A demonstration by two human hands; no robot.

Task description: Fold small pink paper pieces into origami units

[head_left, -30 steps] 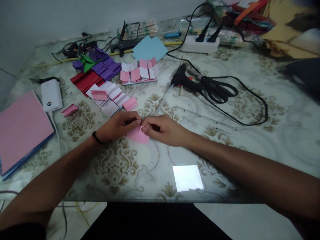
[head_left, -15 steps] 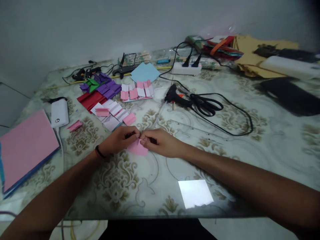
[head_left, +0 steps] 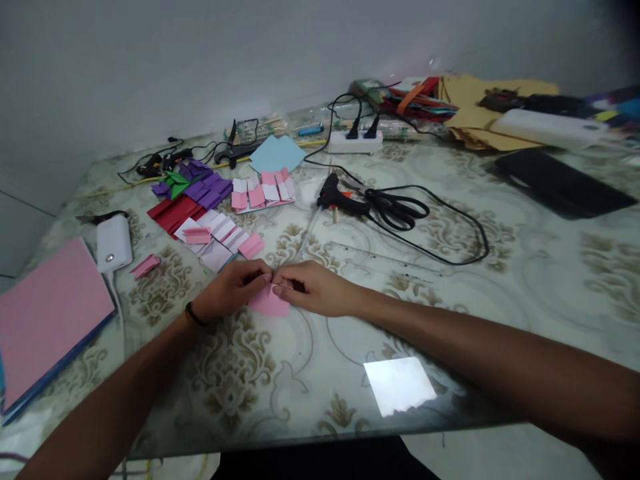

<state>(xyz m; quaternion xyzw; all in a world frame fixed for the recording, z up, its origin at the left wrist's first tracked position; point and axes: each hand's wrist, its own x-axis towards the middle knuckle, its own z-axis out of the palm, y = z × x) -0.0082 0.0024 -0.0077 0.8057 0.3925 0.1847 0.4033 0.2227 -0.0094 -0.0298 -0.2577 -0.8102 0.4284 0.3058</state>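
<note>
Near the front middle of the table, a small piece of pink paper [head_left: 270, 303] is pinched along its far edge by both hands. My left hand [head_left: 233, 288] closes its thumb and fingers on the paper's left side. My right hand [head_left: 313, 287] grips it just beside, the fingertips of both nearly touching. The fingers hide the top edge, so any fold there cannot be made out. Just beyond my left hand lie white and pink folded paper pieces [head_left: 217, 233], with a folded pink piece [head_left: 145, 265] off to the left.
A black glue gun [head_left: 340, 197] with coiled cable lies beyond my right hand, near a clear ruler [head_left: 380, 259]. Purple [head_left: 210, 190] and red folded papers [head_left: 173, 213], a white power bank [head_left: 114, 243], pink sheets [head_left: 53, 320] and a power strip [head_left: 355, 141] surround the work spot.
The camera view has shifted slightly, moving most of the table's things leftward in the picture. Both hands keep their pinch on the pink paper, with little visible movement.
</note>
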